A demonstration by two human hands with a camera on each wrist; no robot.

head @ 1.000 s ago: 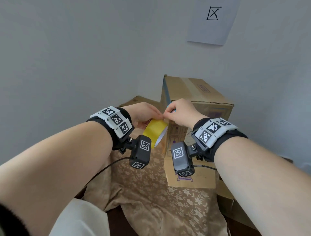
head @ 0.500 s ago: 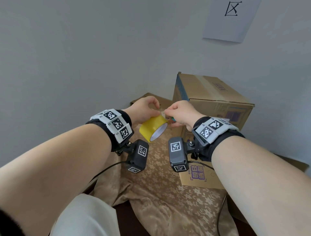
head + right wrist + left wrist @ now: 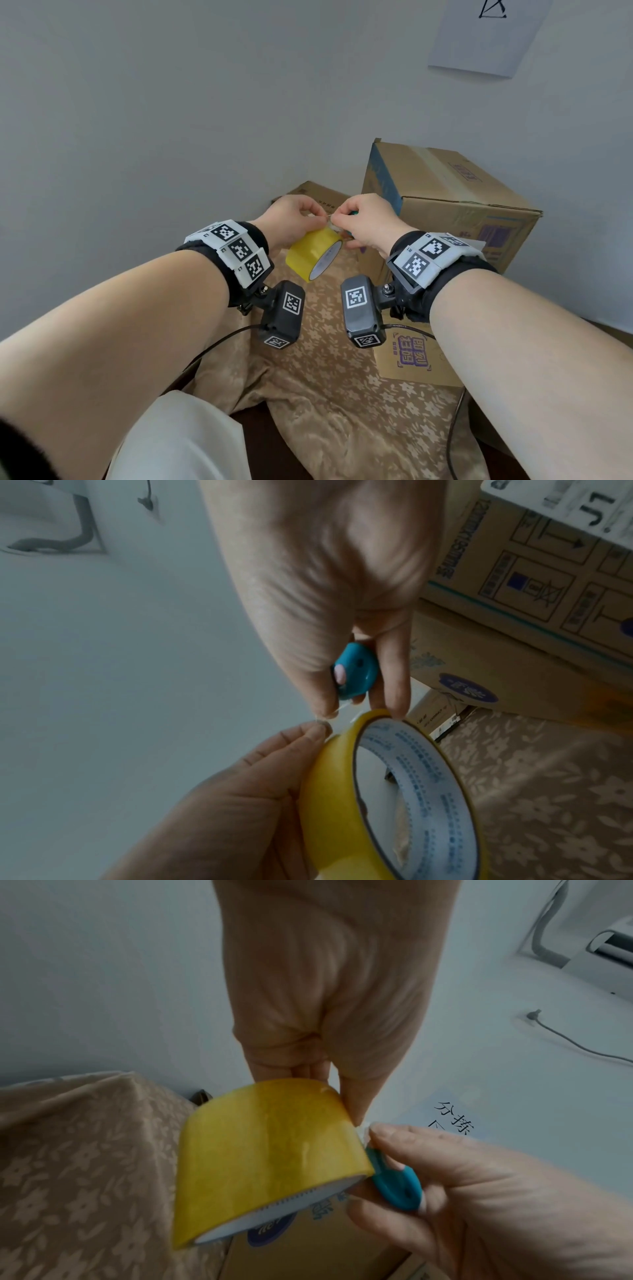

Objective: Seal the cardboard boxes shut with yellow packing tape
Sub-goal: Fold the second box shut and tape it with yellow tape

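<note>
Both bare arms reach to the middle of the frame; the left hand [image 3: 291, 219] and right hand [image 3: 366, 219] meet, fingertips pinched together.

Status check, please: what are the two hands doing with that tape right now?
Left hand grips yellow tape roll. Right hand holds teal cutter, pinching at tape edge. Cardboard box untaped, nothing blocking.

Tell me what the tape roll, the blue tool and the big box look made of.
Tape roll: glossy yellow plastic film, sheen on its wraps, on a white printed core, probably card. Blue tool: smooth hard plastic, slight shine, with a pink button. Big box: matte brown cardboard with printed marks and creased edges.
</note>
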